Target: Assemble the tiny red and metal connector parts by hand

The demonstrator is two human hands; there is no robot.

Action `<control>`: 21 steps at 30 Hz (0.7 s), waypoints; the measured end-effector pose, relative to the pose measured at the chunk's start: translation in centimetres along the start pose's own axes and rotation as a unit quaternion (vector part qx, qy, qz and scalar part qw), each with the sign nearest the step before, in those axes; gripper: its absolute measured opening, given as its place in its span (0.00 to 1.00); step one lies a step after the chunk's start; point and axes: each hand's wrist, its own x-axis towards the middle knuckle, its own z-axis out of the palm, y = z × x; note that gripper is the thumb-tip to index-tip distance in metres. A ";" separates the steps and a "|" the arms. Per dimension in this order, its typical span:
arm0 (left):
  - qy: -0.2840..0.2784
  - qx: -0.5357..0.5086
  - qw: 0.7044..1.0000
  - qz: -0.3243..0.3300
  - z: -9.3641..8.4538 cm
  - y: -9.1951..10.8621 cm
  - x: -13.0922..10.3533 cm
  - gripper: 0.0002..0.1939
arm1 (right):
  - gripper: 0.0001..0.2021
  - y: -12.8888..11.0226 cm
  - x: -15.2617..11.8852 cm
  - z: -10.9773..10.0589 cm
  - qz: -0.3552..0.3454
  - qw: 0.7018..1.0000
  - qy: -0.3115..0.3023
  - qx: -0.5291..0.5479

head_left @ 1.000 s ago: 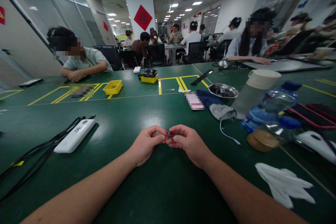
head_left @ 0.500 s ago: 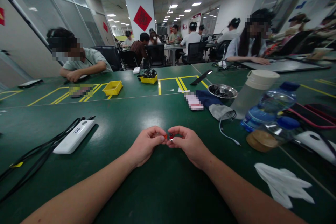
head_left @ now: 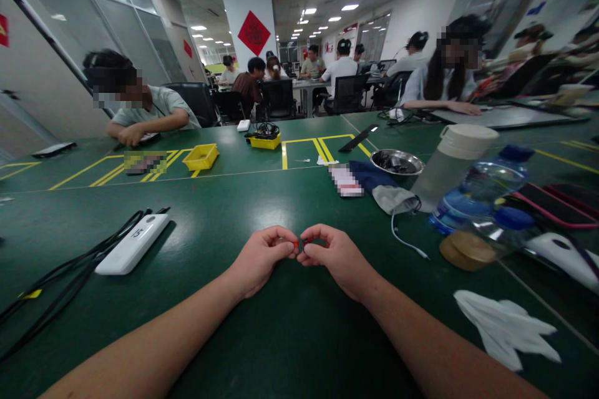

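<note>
Over the middle of the green table (head_left: 224,199), my left hand (head_left: 264,260) pinches a small orange piece (head_left: 296,244) between thumb and fingers. Close beside it on the right, my right hand (head_left: 334,259) is closed on a small dark red piece (head_left: 306,240), mostly covered by the fingertips. The fingertips of both hands nearly meet. Both pieces are too small to tell what they are.
A white power bank (head_left: 135,244) with black cables lies left. Yellow trays (head_left: 201,157) stand farther back. On the right are a metal bowl (head_left: 397,162), bottles (head_left: 472,190), a white cable (head_left: 406,241) and a crumpled tissue (head_left: 508,327). People sit beyond.
The dark red piece has turned slightly in my right fingers, and less of it shows. My left hand has hardly moved.
</note>
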 end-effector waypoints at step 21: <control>-0.004 0.000 1.000 0.013 0.0 -0.1 0.0 0.07 | 0.09 -0.1 0.2 0.3 0.030 0.998 0.019 0.047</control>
